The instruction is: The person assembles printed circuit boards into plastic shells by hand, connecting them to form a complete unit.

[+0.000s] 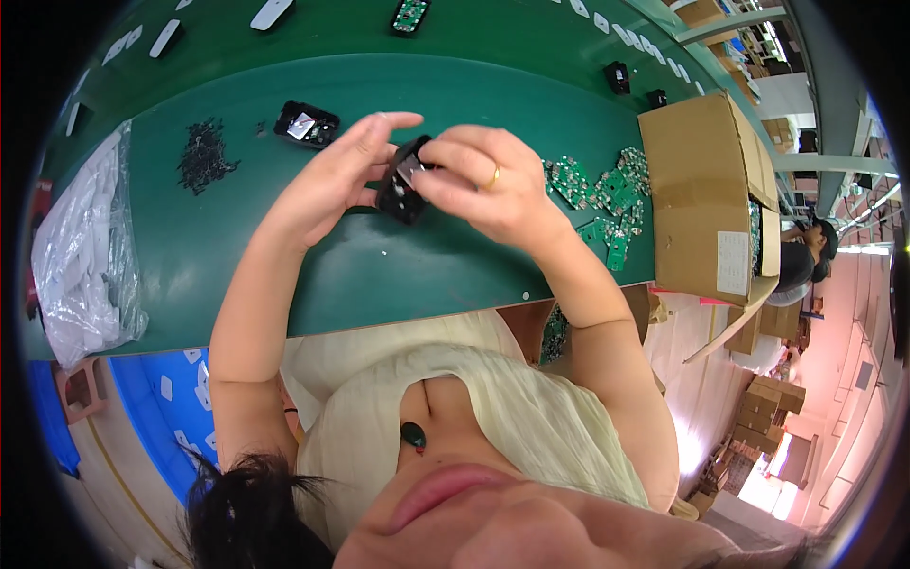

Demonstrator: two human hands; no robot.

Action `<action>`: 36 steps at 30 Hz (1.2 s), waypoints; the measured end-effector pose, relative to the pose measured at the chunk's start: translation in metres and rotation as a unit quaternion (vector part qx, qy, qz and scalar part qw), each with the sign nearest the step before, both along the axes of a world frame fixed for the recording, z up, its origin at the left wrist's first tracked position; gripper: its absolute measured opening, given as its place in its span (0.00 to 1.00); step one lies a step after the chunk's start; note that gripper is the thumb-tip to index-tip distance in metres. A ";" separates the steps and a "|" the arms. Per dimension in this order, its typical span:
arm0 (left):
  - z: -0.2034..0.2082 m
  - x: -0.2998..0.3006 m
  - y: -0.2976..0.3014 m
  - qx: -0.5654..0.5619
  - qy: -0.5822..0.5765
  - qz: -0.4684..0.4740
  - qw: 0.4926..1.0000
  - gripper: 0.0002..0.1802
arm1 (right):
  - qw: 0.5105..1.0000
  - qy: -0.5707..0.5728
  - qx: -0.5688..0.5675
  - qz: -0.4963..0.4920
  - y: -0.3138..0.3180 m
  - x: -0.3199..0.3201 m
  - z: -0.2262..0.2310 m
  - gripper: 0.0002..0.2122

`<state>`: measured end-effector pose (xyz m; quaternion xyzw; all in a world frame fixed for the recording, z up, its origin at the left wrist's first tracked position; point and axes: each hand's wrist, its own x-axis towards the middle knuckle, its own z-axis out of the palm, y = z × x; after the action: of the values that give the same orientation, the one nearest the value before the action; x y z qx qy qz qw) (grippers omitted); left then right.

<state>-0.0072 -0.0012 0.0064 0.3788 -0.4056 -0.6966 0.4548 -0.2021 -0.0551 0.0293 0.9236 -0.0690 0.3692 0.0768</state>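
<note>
Over the middle of the table, a black plastic housing (400,201) is tilted between my two hands. Its open inside shows some pale and metallic parts. My left hand (341,175) grips it from the left side, one finger stretched out above it. With a ring on one finger, my right hand (488,180) is closed at the housing's upper right edge, fingertips reaching over its inside. Whether those fingertips also pinch a small part is hidden. Just beyond my left hand lies a second black housing (306,124) with a silvery square inside.
A heap of small black parts (206,155) lies at left, beside a clear plastic bag (90,256) of white pieces. Green circuit boards (616,194) are piled at right against a cardboard box (697,194). White covers and housings sit along the green strip (332,28) at the back.
</note>
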 end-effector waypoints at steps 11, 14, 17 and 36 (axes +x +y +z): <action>0.009 -0.003 0.001 -0.050 -0.149 0.059 0.986 0.17 | 0.995 0.072 -0.019 -0.066 0.002 -0.021 0.009 0.14; -0.005 -0.004 0.000 -0.044 -0.167 0.011 0.985 0.14 | 0.996 0.052 -0.040 -0.065 0.003 -0.022 0.003 0.13; -0.006 -0.005 0.000 -0.012 -0.153 0.061 0.986 0.13 | 0.995 0.011 -0.041 -0.096 0.003 -0.032 0.001 0.13; -0.013 0.002 -0.008 0.050 0.053 0.147 0.986 0.18 | 0.829 0.143 0.275 -0.466 -0.011 -0.142 -0.038 0.13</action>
<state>-0.0050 -0.0090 -0.0070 0.4191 -0.2855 -0.6606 0.5536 -0.3438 -0.0660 -0.0084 0.8075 -0.5778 0.1189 -0.0087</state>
